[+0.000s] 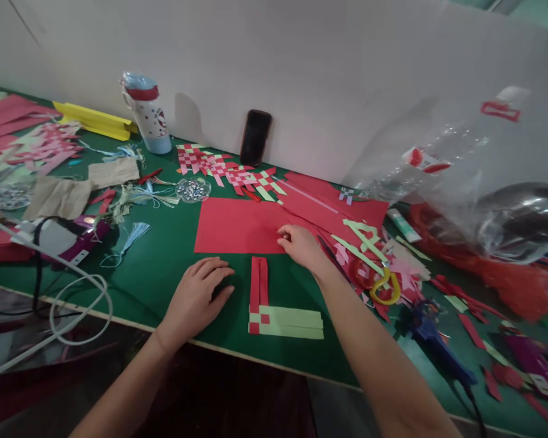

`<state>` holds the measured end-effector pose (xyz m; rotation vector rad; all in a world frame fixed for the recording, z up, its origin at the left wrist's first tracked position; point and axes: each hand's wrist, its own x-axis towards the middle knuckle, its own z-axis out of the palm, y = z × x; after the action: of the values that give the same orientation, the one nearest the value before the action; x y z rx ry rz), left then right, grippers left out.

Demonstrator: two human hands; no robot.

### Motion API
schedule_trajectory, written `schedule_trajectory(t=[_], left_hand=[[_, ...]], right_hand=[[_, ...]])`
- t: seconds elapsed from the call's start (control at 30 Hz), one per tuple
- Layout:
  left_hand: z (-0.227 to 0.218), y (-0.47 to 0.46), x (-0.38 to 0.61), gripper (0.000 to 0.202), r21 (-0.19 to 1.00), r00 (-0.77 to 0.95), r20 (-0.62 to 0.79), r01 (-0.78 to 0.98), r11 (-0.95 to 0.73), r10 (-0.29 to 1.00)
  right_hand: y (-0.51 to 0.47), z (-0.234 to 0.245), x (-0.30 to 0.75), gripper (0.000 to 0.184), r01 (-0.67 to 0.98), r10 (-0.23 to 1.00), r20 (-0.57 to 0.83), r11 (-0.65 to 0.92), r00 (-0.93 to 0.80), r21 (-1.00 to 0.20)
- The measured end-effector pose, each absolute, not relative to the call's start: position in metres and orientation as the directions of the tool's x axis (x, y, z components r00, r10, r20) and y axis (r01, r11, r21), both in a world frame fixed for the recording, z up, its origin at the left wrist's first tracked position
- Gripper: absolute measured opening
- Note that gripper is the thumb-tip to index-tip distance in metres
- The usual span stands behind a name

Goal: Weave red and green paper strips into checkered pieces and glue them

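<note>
Left hand (200, 298): loosely spread on green worktop (173, 240)
Right hand (300, 246): curled at red sheet (240, 226); grip unclear
Sheet: flat, rectangular paper
Woven strips (278, 320): red-and-pale-green paper L between forearms

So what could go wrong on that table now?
The woven paper strips lie between the left hand and right forearm, so a bump might shift them. The yellow-handled scissors lie among paper scraps near that forearm and could poke it. The clear dish of small shiny pieces might spill if knocked.
</note>
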<state>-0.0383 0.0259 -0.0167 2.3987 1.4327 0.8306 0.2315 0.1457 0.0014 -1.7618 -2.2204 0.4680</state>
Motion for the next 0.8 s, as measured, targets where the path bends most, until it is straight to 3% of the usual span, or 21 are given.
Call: schedule_trajectory(t=[0.23, 0.4, 0.53, 0.8], left_hand=[[-0.018, 0.024, -0.040, 0.024, 0.464, 0.374, 0.355, 0.725, -0.509, 0.857], [-0.018, 0.024, -0.040, 0.023, 0.476, 0.385, 0.340, 0.716, -0.510, 0.858], [-0.016, 0.024, -0.040, 0.021, 0.510, 0.358, 0.343, 0.706, -0.492, 0.869], [-0.013, 0.022, -0.041, 0.019, 0.537, 0.331, 0.333, 0.703, -0.466, 0.883]], right_hand=[[0.098, 0.021, 0.240, 0.021, 0.767, 0.969, 0.237, 0.205, -0.072, -0.608], [0.054, 0.011, 0.258, 0.031, 0.679, 0.879, 0.425, 0.178, 0.215, -0.712], [0.048, -0.001, 0.264, 0.033, 0.624, 0.810, 0.470, 0.172, 0.350, -0.762], [0.045, 0.000, 0.260, 0.031, 0.567, 0.828, 0.435, 0.180, 0.353, -0.803]])
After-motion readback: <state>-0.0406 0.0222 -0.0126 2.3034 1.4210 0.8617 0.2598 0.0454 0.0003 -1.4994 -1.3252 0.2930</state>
